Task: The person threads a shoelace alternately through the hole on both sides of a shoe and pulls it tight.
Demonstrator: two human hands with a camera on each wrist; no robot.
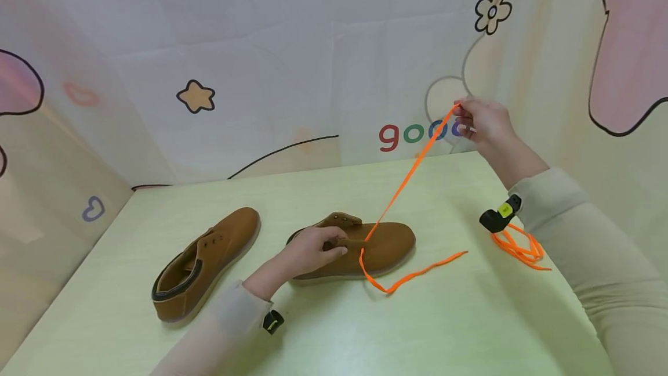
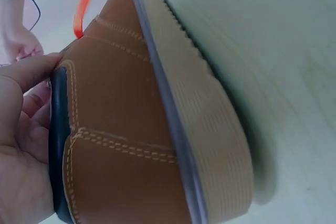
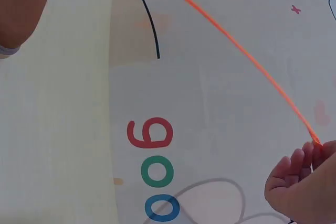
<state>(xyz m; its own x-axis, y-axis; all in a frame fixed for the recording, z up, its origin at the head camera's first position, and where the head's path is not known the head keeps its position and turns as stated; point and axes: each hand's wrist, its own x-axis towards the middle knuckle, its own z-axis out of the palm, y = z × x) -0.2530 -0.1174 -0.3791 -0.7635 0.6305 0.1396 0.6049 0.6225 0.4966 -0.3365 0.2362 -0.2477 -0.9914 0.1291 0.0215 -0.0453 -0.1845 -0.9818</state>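
A brown shoe [image 1: 349, 264] lies on the pale table [image 1: 417, 329], one end of its orange lace [image 1: 409, 176] trailing loose. From here, the left hand [image 1: 310, 248] grips the shoe's upper edge, and the raised right hand [image 1: 485, 120] pinches the lace taut; a second shoe [image 1: 207, 276] sits to the left, a bundled lace [image 1: 524, 257] right.

Diffuse light, soft shadows on table [image 1: 417, 335]; wrist views — dimmer, hazy
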